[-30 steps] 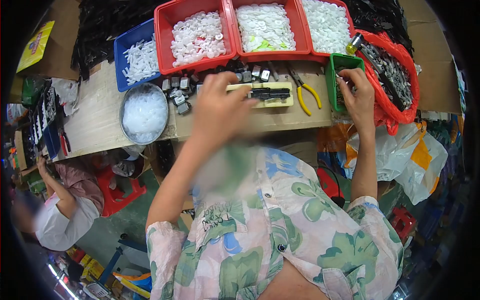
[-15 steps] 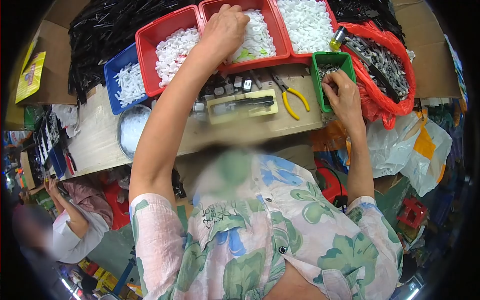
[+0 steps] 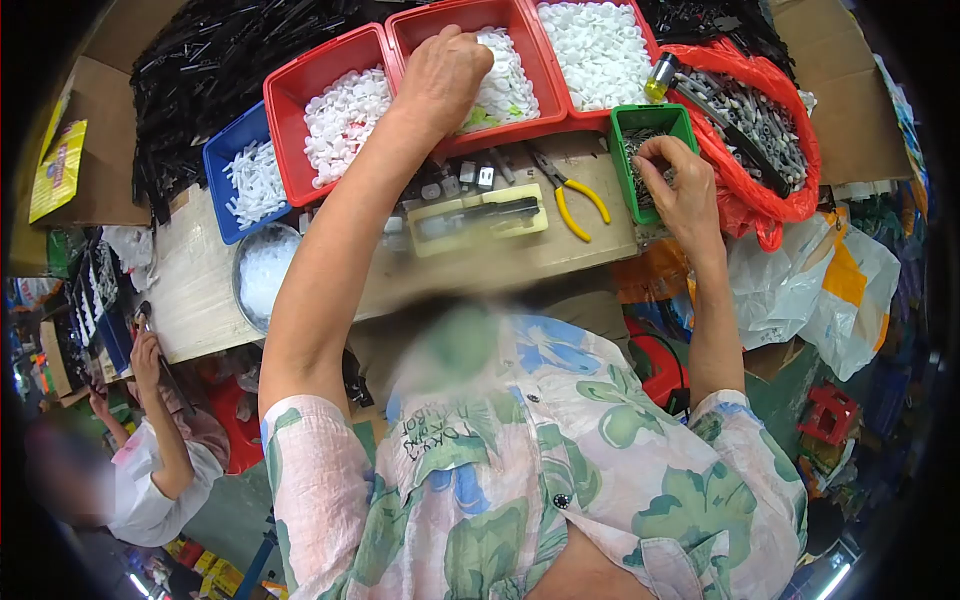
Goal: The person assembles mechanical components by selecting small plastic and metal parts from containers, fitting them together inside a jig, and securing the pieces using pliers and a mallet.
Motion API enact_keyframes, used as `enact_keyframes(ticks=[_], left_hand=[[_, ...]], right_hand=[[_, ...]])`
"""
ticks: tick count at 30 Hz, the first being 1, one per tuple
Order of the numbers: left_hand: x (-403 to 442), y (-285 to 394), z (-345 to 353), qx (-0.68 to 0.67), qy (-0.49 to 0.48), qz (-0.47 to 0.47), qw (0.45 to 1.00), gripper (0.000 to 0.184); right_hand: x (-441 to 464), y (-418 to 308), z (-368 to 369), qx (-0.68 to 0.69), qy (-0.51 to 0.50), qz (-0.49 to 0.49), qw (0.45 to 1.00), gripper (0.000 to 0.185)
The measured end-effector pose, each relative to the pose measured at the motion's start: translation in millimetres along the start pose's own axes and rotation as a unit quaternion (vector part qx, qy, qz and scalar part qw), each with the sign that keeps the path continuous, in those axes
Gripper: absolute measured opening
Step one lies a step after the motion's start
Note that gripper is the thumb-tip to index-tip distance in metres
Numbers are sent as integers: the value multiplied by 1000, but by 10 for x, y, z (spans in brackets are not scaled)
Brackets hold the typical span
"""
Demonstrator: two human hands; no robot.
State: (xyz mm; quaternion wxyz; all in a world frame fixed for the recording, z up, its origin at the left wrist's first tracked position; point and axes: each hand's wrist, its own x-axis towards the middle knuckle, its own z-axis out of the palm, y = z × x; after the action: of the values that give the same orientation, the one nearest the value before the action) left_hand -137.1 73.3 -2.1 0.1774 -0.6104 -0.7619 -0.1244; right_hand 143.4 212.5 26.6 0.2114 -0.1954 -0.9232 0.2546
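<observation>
My left hand (image 3: 443, 80) reaches over the middle red bin (image 3: 420, 28), which holds small white plastic pieces (image 3: 508, 75). Its fingers curl downward, and their tips are hidden behind the hand. At the green bin (image 3: 624, 195), my right hand (image 3: 685, 195) is bent with thumb and forefinger brought together; whatever may be between them is too small to make out. Small metal parts (image 3: 640, 145) lie inside that bin. Between my arms, a cream block fixture (image 3: 430, 235) holds a dark elongated piece (image 3: 510, 210). Pliers with yellow handles (image 3: 572, 205) lie beside it.
Two more red bins with white pieces flank the middle one. A blue bin (image 3: 212, 185) and a round bowl (image 3: 242, 285) stand left. On the right is a red bag (image 3: 812, 150) of grey parts. Black parts (image 3: 200, 90) are piled behind. A co-worker (image 3: 165, 470) sits at left.
My right hand has lifted a little within the green bin, its fingertips now more visible. My left hand stays over the middle red bin. The co-worker's hand has risen toward the table.
</observation>
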Motion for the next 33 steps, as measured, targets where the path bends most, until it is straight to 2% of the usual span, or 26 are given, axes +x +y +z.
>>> enact_keyframes(ticks=[2,4,5,6,7,8,9,11,13,17,21,26,31,32,33], left_hand=[[-12,-11,-14,-13,-2,-6,1000,9],[-40,56,-116,-142,69,-70,985,12],[-71,114,-167,-142,68,-68,985,12],[-98,214,-306,-278,55,-155,946,13],[-131,301,-399,-406,39,-237,882,16],[-199,345,-396,-522,15,-280,806,21],[-233,492,-591,-576,-15,-315,754,17],[-374,655,-647,-667,-44,-362,650,16],[-491,796,-665,-714,-39,-372,592,17],[-629,927,-729,-715,-22,-404,570,16],[-718,959,-755,-707,-11,-386,592,17],[-752,957,-806,-713,-7,-384,587,19],[-781,966,-786,-711,7,-385,588,17],[-786,961,-787,-711,6,-385,588,17],[-794,949,-793,-729,-9,-401,555,17]], right_hand=[[-13,-22,-5,21,10,10,1000,8],[-13,-59,9,43,20,21,999,8],[-9,-97,27,82,38,30,995,8],[-3,-141,52,121,58,40,990,8],[7,-199,94,122,61,44,990,8],[24,-271,148,208,63,45,975,8],[47,-342,198,293,64,44,953,8],[65,-524,266,328,57,42,942,8],[82,-622,354,364,46,36,930,8],[77,-696,484,361,52,-30,931,9],[67,-749,495,288,60,-84,952,11],[38,-822,463,219,50,-113,968,12],[48,-830,492,103,97,-249,958,18],[44,-822,493,103,97,-249,958,18],[39,-810,491,144,82,-208,964,16]])
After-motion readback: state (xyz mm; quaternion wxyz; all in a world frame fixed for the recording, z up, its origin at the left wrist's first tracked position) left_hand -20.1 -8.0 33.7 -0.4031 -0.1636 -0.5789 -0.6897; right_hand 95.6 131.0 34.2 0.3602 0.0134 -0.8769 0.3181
